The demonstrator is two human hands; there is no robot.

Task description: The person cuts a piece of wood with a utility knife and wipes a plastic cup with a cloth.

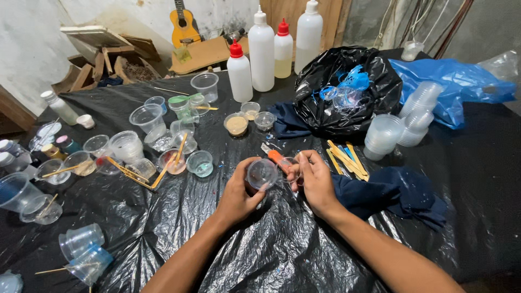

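We hold a small clear cup tilted on its side just above the black sheet, near the middle of the table: our left hand curls round it from below, while our right hand pinches its rim together with an orange-tipped tool. We judge the thin cup could buckle or slip if either hand squeezes harder, and anything wet inside could spill onto the sheet or the dark cloth just right of us. Both forearms reach in from the near edge, wrists bent inward toward each other.
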